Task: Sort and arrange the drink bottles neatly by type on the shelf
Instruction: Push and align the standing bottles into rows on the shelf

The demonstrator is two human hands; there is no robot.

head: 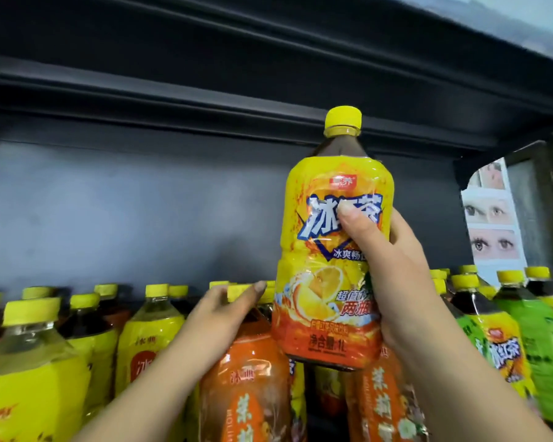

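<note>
The right hand (393, 266) is wrapped around an iced tea bottle (332, 250), thumb pressed across the blue lettering on the front of the label and the other fingers curled round its right side. The bottle is upright and lifted clear of the rows below, its base hanging above the caps and shoulders of the standing bottles. Its yellow cap (343, 121) sits just under the dark front edge of the upper shelf (205, 100), with only a thin margin between them.

The left hand (224, 309) reaches in low, fingers loosely closed over the cap and neck of an orange-labelled bottle (246, 387) that stands just left of the lifted one; how firmly it grips cannot be told.

Behind both hands the grey back panel (125, 212) is bare, so there is wide open room above the caps across the left and middle of the bay. Below, bottles stand tightly packed: yellow-labelled bottles (147, 342) at left, another orange-labelled one (387, 403) under the right wrist, and green-labelled bottles (537, 333) at far right beside a leaning iced tea bottle (498, 349). The shelf's dark side post closes the bay at right, with a poster of eyes (492, 218) beyond it.
</note>
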